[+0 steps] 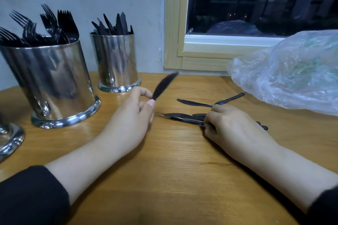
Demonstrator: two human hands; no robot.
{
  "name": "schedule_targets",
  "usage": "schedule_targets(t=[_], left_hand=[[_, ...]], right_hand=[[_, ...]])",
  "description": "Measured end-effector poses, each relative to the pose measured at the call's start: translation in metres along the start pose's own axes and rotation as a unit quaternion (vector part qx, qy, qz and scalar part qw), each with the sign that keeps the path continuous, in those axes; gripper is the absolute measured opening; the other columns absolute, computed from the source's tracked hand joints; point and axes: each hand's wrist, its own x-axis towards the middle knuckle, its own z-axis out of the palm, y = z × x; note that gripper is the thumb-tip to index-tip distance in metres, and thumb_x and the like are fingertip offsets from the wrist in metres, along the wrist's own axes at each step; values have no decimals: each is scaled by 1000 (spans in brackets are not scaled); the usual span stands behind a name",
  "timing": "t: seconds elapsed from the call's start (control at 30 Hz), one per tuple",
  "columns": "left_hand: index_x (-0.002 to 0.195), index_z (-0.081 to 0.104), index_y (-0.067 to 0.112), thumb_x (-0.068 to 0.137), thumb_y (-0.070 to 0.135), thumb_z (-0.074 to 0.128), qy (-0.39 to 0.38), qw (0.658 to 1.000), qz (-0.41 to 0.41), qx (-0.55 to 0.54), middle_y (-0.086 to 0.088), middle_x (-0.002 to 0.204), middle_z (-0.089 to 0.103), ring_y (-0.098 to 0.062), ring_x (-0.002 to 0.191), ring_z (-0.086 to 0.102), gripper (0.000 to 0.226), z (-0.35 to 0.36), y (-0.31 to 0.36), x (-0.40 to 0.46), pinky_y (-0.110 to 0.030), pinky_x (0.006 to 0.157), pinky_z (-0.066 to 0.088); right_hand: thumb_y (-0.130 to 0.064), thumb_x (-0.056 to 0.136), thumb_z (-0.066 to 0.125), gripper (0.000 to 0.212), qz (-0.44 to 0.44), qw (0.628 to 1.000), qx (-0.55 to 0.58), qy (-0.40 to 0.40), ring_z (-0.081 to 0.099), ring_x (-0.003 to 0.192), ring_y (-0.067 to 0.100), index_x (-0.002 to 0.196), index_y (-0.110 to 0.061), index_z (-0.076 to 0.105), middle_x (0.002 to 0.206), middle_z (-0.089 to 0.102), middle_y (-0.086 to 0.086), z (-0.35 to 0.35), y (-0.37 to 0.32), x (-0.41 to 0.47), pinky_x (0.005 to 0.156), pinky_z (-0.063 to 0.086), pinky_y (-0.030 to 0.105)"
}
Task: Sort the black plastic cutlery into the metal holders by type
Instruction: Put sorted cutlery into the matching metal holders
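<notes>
Head view: holders nearly full; left hand (131,113) pinches a knife (164,86), right hand (232,126) grips several knives (182,117); one more knife (193,103) lies just beyond.

Both forearms reach in from the lower corners, dark sleeves pushed back. The left hand (129,115), at mid-frame, pinches a blurred knife (164,86) between thumb and fingertip. The right hand (232,128), palm down, seems to grip several knives (182,117)
</notes>
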Motion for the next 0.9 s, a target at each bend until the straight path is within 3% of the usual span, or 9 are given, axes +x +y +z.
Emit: schedule_targets(t=[0.07,0.2,0.3,0.4,0.47,0.57,0.73,0.8,0.9], left_hand=[[102,57,33,109,28,43,34,996,-28,-83,6,68,63,-5,56,54,17,4,0,1,-22,58,45],[103,67,17,109,18,44,61,967,-112,-219,-2,77,62,-12,56,55,23,21,8,2,-24,50,45],[106,67,20,109,18,43,72,957,-126,-251,-2,79,59,-12,59,52,24,46,19,4,-28,56,45],[101,69,27,109,31,42,69,952,-125,-270,0,78,63,-15,72,54,29,76,35,5,-42,75,49],[85,67,28,107,44,45,46,941,-132,-307,9,64,63,-14,67,60,35,90,50,3,-39,72,51],[81,65,24,103,48,54,27,940,-133,-312,8,63,67,-15,68,68,34,97,61,-1,-36,66,52],[79,66,21,107,34,50,76,952,-136,-264,5,62,61,-15,60,58,34,87,47,9,-36,63,48],[83,65,20,108,32,47,97,955,-115,-258,4,66,62,-16,66,63,33,80,43,14,-36,68,54],[100,66,17,110,33,43,90,951,-105,-277,0,68,53,-15,55,56,30,64,39,18,-26,52,47]], right_hand=[[-23,90,60,18,23,999,26,15,54,76,21,75,-13,61,76,54,-2,0,0,1,60,35,31],[-24,93,63,15,135,961,232,73,57,74,-4,78,-22,64,65,60,-12,-6,-1,-1,59,38,10],[-24,91,65,18,157,933,307,98,57,70,2,74,-24,63,64,65,-8,-11,-9,0,56,39,9],[-24,89,66,17,137,943,279,117,56,67,9,73,-21,61,63,62,-6,-9,-16,3,57,40,15],[-27,88,64,20,99,958,233,135,53,62,10,71,-24,55,62,56,-9,-8,-18,2,56,36,22],[-27,92,60,31,13,960,235,154,50,64,-2,68,-36,43,59,45,-19,-9,-14,0,56,35,15],[-15,94,67,8,-47,957,248,142,49,71,-16,87,-17,71,70,52,-22,-9,1,-4,67,35,5],[-25,95,65,11,-8,959,239,155,51,72,-6,87,-18,70,72,55,-17,-11,15,0,66,37,11],[-45,93,61,25,-5,985,168,44,51,85,1,100,-24,71,93,57,-14,-3,38,5,75,38,20]])
